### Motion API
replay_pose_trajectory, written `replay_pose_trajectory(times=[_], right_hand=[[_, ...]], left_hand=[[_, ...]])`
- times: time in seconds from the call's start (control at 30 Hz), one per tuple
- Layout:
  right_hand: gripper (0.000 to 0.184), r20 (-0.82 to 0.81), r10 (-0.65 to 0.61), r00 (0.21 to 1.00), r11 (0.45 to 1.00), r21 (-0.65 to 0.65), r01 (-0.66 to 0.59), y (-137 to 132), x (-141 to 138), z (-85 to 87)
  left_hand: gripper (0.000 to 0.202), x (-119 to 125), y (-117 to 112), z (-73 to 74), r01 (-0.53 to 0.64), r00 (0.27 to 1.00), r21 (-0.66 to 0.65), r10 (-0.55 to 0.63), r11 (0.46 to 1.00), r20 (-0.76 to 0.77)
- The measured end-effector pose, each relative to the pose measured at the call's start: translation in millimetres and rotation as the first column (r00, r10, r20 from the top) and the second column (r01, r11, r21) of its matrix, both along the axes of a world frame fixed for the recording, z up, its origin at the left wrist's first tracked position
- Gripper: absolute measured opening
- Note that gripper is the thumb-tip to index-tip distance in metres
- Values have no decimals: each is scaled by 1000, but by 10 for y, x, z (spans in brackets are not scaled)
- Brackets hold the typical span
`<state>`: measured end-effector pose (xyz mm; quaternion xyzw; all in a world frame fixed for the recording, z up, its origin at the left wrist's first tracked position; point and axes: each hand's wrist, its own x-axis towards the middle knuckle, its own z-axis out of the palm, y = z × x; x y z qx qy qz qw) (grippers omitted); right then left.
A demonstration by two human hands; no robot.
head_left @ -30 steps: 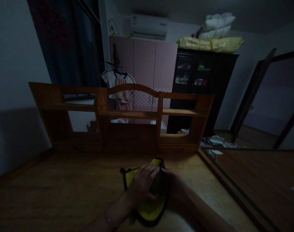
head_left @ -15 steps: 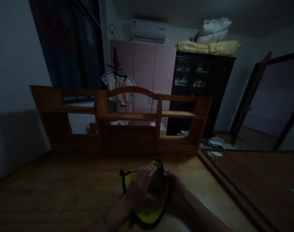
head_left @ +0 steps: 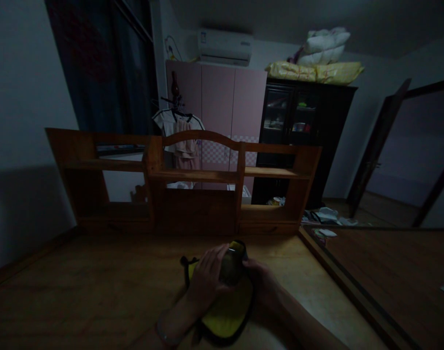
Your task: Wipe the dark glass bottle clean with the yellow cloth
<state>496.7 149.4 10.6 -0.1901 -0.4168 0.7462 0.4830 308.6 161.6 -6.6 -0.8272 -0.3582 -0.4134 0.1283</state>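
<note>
The room is dim. A yellow cloth with a dark edge (head_left: pixel 227 316) lies on the wooden desk (head_left: pixel 97 296) in front of me. Both hands are cupped round a small dark rounded object (head_left: pixel 232 265) held just above the cloth. My left hand (head_left: pixel 206 278) curls over its left side. My right hand (head_left: pixel 262 287) presses against its right side. What the object is I cannot make out in this light.
A wooden shelf unit (head_left: pixel 185 180) with open compartments stands along the back of the desk. Right of the desk runs a dark wooden surface (head_left: pixel 389 272). Behind are a pink wardrobe (head_left: pixel 218 107), a dark glass-fronted cabinet (head_left: pixel 298 126) with bedding on top, and hanging clothes (head_left: pixel 180 131).
The dark object has risen a little off the cloth between my hands, and its top now shows. The hands have shifted slightly up and away from me.
</note>
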Motion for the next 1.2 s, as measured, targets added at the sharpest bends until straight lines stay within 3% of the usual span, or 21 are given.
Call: replay_pose_trajectory(times=[0.17, 0.3, 0.33, 0.4, 0.47, 0.53, 0.7, 0.93, 1.1, 1.2], right_hand=[[40, -10, -5, 1000, 1000, 29, 5, -35, 7, 71], [42, 231, -87, 969, 987, 151, 53, -23, 92, 135], [42, 328, -162, 931, 968, 235, 86, -18, 118, 141], [37, 474, -373, 798, 880, 454, 142, -16, 153, 129], [30, 525, -537, 661, 772, 622, 133, -29, 154, 92], [25, 529, -610, 590, 709, 696, 109, -52, 126, 48], [24, 529, -669, 522, 665, 740, 104, -79, 66, -30], [20, 587, -781, 212, 612, 787, 78, -40, 120, -100], [15, 577, -807, 126, 589, 801, 106, -46, 130, -65], [10, 586, -803, 111, 596, 787, 158, -25, 156, -43]], left_hand=[[85, 15, -26, 12, -28, 998, 66, 31, 997, -48], [81, 32, -77, 62, -52, 996, 109, 60, 993, -73], [80, 38, -90, 75, -49, 993, 113, 61, 992, -99], [78, 53, -113, 93, -16, 987, 130, 36, 991, -158], [72, 66, -125, 97, 43, 981, 157, -12, 987, -193], [67, 72, -125, 86, 89, 979, 169, -56, 982, -194], [70, 63, -91, 54, 111, 979, 47, -101, 993, -175], [91, 65, -71, 77, 219, 963, -84, -229, 972, -141], [90, 55, -113, 120, 256, 952, -154, -277, 954, -131], [88, 60, -125, 131, 268, 948, -126, -285, 955, -144]])
